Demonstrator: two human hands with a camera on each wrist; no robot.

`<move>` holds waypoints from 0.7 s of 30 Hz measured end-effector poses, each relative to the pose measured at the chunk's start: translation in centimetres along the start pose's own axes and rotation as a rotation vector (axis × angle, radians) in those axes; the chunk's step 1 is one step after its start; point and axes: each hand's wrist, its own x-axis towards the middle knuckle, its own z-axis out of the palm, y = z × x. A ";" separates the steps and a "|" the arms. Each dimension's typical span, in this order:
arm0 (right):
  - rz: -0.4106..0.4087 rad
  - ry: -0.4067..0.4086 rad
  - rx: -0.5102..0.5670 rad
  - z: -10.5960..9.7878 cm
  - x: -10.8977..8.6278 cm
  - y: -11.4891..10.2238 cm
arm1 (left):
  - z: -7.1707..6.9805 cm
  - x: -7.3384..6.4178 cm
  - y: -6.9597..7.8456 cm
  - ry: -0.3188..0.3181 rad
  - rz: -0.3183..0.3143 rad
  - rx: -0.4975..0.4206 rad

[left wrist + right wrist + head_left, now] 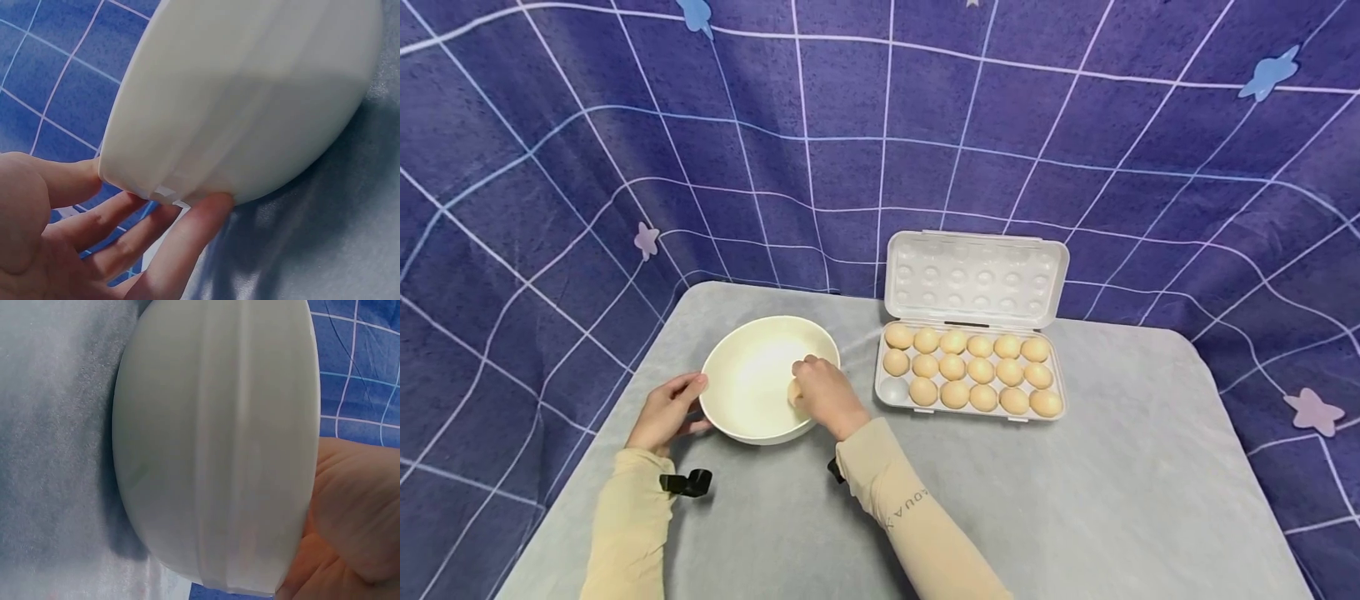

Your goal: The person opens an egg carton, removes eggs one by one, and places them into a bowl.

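Note:
A cream-white bowl (747,375) stands at the left of the table. My left hand (661,414) grips its left side, thumb at the rim and fingers under the outer wall, as the left wrist view shows closely. Over the bowl's right side reaches my right hand (826,393), its fingers curled round a light-brown egg (793,393) low inside the bowl. In the right wrist view the bowl's outer wall (212,450) hides the egg and the fingertips. Right of the bowl lies an open egg carton (880,392) with rows of eggs; its front-left cup (893,390) holds none.
The carton's clear lid (977,279) stands raised at the back. A grey cloth covers the table (1120,475). Behind and at both sides hangs a dark blue curtain (850,167) with a grid pattern and stars. Each wrist carries a black camera mount (687,483).

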 end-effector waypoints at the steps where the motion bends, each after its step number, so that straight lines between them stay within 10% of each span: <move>1: 0.005 0.000 0.009 -0.1 -0.1 0.2 | 0.2 0.2 0.0 -0.007 0.005 0.002; 21: -0.088 0.159 0.215 -3.4 -2.5 3.0 | 0.1 0.3 0.6 -0.002 -0.018 0.057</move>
